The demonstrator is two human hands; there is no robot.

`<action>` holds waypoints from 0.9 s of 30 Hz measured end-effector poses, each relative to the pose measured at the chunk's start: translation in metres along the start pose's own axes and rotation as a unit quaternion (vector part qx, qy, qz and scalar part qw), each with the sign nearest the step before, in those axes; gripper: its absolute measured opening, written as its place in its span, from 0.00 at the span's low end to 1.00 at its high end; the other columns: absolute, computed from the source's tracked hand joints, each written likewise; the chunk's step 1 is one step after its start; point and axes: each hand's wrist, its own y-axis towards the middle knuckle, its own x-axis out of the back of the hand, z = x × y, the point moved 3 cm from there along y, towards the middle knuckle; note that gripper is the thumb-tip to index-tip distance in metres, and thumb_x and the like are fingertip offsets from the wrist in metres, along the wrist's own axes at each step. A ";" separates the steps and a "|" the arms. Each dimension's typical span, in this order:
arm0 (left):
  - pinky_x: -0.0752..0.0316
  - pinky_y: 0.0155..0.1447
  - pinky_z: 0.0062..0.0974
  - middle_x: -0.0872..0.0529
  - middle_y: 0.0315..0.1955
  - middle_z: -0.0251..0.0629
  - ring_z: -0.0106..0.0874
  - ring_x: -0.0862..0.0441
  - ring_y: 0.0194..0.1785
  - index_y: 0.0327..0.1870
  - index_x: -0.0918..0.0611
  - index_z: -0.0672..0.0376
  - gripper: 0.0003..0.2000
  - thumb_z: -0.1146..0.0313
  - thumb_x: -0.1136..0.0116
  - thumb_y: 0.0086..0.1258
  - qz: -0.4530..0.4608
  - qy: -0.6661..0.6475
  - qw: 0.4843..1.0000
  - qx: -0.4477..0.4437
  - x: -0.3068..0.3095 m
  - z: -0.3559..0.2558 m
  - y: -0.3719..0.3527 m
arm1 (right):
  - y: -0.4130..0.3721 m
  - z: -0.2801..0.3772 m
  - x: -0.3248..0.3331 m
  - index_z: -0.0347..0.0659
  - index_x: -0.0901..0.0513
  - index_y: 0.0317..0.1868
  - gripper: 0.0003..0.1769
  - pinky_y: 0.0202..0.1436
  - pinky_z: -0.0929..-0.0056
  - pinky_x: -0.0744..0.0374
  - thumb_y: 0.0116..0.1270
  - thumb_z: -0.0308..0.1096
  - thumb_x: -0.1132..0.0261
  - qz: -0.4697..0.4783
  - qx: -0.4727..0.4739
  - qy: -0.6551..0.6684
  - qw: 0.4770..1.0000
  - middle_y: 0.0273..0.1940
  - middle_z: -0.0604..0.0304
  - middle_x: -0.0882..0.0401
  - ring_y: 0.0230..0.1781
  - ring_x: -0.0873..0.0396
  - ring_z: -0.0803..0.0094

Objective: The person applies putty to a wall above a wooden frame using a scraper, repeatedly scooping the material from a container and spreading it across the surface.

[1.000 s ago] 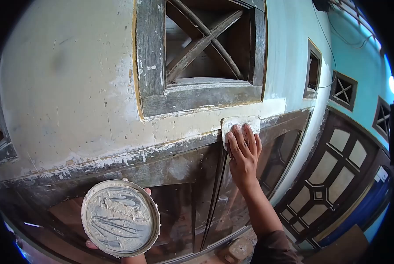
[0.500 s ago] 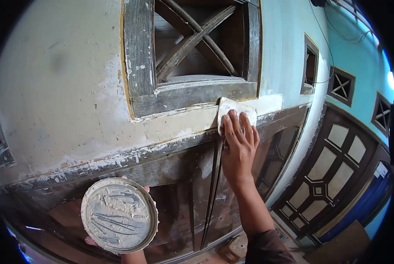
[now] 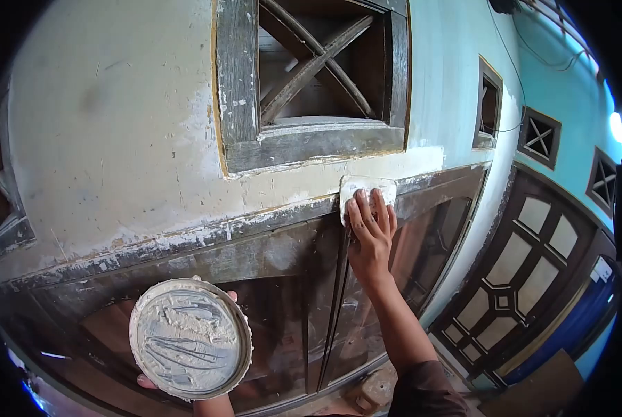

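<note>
My right hand (image 3: pixel 371 243) presses a flat, putty-smeared spreader (image 3: pixel 350 187) with its fingers laid over the blade. The spreader lies at the upper edge of the dark wooden beam (image 3: pixel 276 215), just under the wall strip below the crossed-bar window frame (image 3: pixel 311 147). At lower left, my left hand (image 3: pixel 145 381) supports a round lid (image 3: pixel 192 340) from beneath. Pale putty with scraped streaks coats the lid. Only fingertips and the wrist of that hand show around its rim.
Below the beam are dark glazed wooden panels (image 3: pixel 269 333). A panelled door (image 3: pixel 502 285) stands at right, near a blue object (image 3: pixel 568 333). Smaller crossed-bar vents (image 3: pixel 539 137) sit in the turquoise wall. A pale block-like object (image 3: pixel 375 390) lies at the bottom.
My right hand and the spreader have moved down and slightly left, from the wall strip onto the beam's edge. The view has shifted a little; the lid stays nearly in place.
</note>
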 end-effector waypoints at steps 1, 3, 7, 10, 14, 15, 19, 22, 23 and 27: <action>0.42 0.69 0.77 0.53 0.76 0.68 0.69 0.52 0.77 0.81 0.53 0.54 0.69 0.33 0.22 0.41 0.010 0.059 0.998 0.002 -0.005 -0.001 -0.002 | -0.001 0.003 0.006 0.47 0.19 0.63 0.26 0.74 0.48 0.43 0.64 0.22 0.33 0.012 0.007 0.002 1.000 0.66 0.58 0.21 0.74 0.32 0.52; 0.38 0.66 0.79 0.53 0.75 0.70 0.71 0.51 0.76 0.81 0.56 0.59 0.70 0.32 0.23 0.43 0.022 0.122 0.992 0.007 -0.011 -0.002 -0.003 | 0.001 -0.001 0.023 0.46 0.18 0.61 0.24 0.72 0.48 0.38 0.65 0.22 0.33 -0.002 0.031 0.016 0.999 0.65 0.57 0.20 0.73 0.30 0.51; 0.46 0.72 0.77 0.54 0.79 0.57 0.67 0.55 0.79 0.81 0.52 0.54 0.70 0.33 0.21 0.39 -0.008 0.121 0.993 -0.006 -0.016 0.002 -0.004 | 0.030 0.001 0.027 0.46 0.17 0.62 0.24 0.74 0.49 0.39 0.65 0.20 0.36 -0.080 0.019 0.030 0.996 0.65 0.57 0.20 0.73 0.30 0.51; 0.48 0.73 0.77 0.55 0.79 0.59 0.67 0.56 0.79 0.81 0.50 0.53 0.69 0.33 0.21 0.39 -0.016 0.108 0.994 -0.018 -0.012 0.003 -0.002 | 0.025 0.011 0.004 0.48 0.20 0.65 0.28 0.78 0.50 0.47 0.66 0.19 0.40 -0.003 -0.007 0.040 0.999 0.69 0.59 0.24 0.76 0.35 0.54; 0.45 0.72 0.76 0.57 0.78 0.66 0.68 0.55 0.78 0.81 0.53 0.53 0.71 0.32 0.20 0.37 0.086 0.007 0.996 0.001 -0.021 0.009 0.007 | 0.011 0.005 0.000 0.48 0.20 0.66 0.31 0.78 0.49 0.48 0.62 0.18 0.39 0.010 0.016 0.042 0.999 0.69 0.59 0.25 0.77 0.37 0.54; 0.42 0.70 0.77 0.54 0.78 0.63 0.72 0.52 0.76 0.81 0.49 0.52 0.65 0.29 0.27 0.43 0.101 0.068 0.992 -0.010 -0.019 0.006 0.007 | 0.007 0.004 0.004 0.48 0.20 0.66 0.31 0.78 0.49 0.48 0.61 0.18 0.39 0.023 0.027 0.046 0.998 0.69 0.59 0.24 0.77 0.37 0.54; 0.42 0.69 0.78 0.52 0.78 0.60 0.76 0.51 0.74 0.80 0.45 0.51 0.59 0.26 0.33 0.51 0.111 0.145 0.983 -0.031 -0.025 0.006 0.005 | 0.006 -0.006 0.027 0.45 0.17 0.61 0.23 0.75 0.52 0.40 0.65 0.25 0.31 -0.005 0.066 0.045 0.997 0.63 0.58 0.19 0.72 0.28 0.55; 0.40 0.70 0.74 0.57 0.77 0.69 0.69 0.50 0.77 0.82 0.56 0.51 0.73 0.34 0.19 0.36 0.073 -0.021 0.997 -0.004 -0.032 0.020 0.006 | 0.028 -0.011 0.026 0.45 0.17 0.61 0.23 0.75 0.52 0.39 0.64 0.24 0.31 -0.043 0.076 0.028 0.996 0.63 0.56 0.19 0.71 0.28 0.55; 0.40 0.70 0.75 0.57 0.77 0.69 0.69 0.50 0.77 0.82 0.56 0.51 0.73 0.34 0.19 0.36 0.087 -0.062 0.994 -0.018 -0.034 0.022 0.009 | 0.032 -0.010 0.020 0.45 0.18 0.61 0.24 0.75 0.52 0.40 0.64 0.23 0.31 -0.043 0.084 0.027 0.995 0.64 0.56 0.20 0.72 0.29 0.55; 0.41 0.71 0.75 0.56 0.77 0.66 0.69 0.50 0.77 0.81 0.53 0.52 0.71 0.33 0.20 0.37 0.010 0.079 0.996 -0.052 -0.021 0.009 0.003 | 0.010 -0.004 0.001 0.47 0.19 0.63 0.25 0.77 0.50 0.44 0.64 0.25 0.31 -0.003 0.061 0.045 0.997 0.67 0.58 0.22 0.75 0.32 0.56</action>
